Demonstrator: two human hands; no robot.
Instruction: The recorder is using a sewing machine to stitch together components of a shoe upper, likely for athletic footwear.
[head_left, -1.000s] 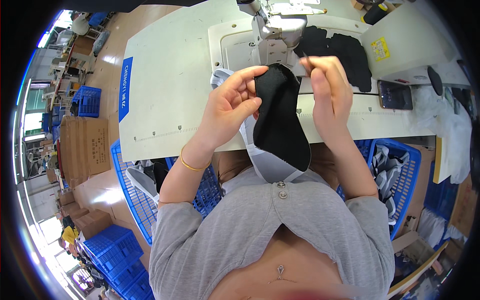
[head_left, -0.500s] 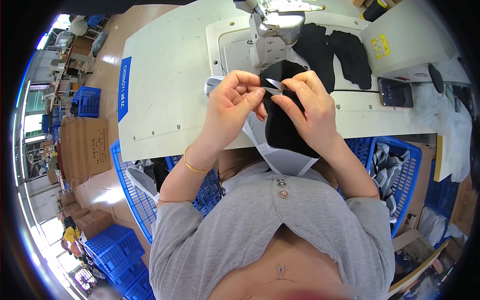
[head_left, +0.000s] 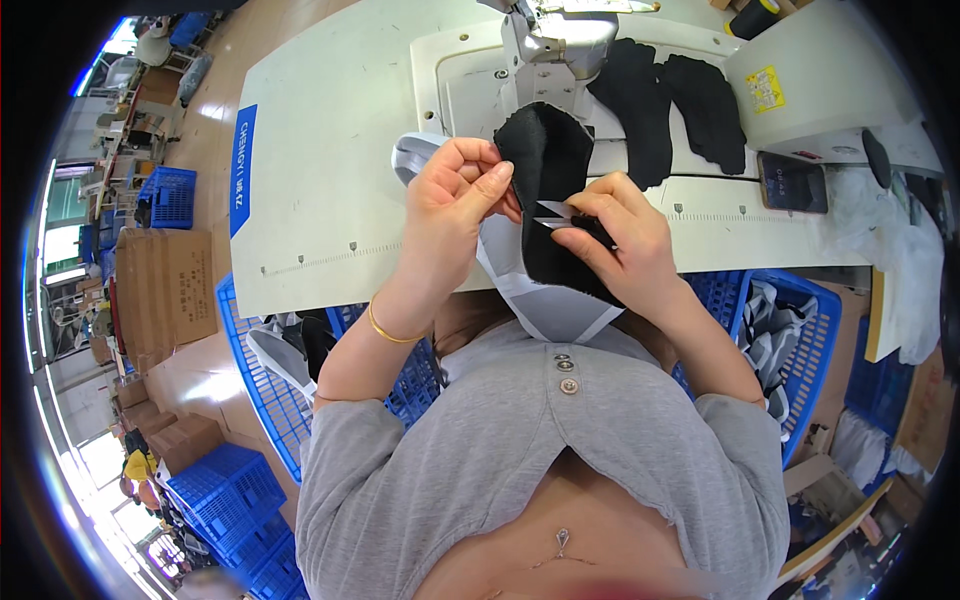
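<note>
Above the table's near edge I hold up a sewn fabric piece, black on one side (head_left: 562, 150) and light grey on the other, with rough-cut edges. My left hand (head_left: 452, 198) pinches its black edge between thumb and fingers. In my right hand (head_left: 632, 232) are small thread snips (head_left: 553, 213), gripped between thumb and fingers. Their pale blades are spread apart and point left, against the black fabric close to my left fingertips. Any thread between the blades is too small to make out. The grey part (head_left: 508, 265) hangs down toward my lap.
A sewing machine (head_left: 545, 50) stands just beyond my hands. Black fabric pieces (head_left: 635, 110) lie right of it, near a phone (head_left: 793, 184). Blue baskets with grey and black pieces flank my lap, one at left (head_left: 258, 385), one at right (head_left: 826, 330).
The snips have come down and apart from my left fingers, and their blades now show spread. My left hand has shifted slightly left, and the black fabric is opened out more.
</note>
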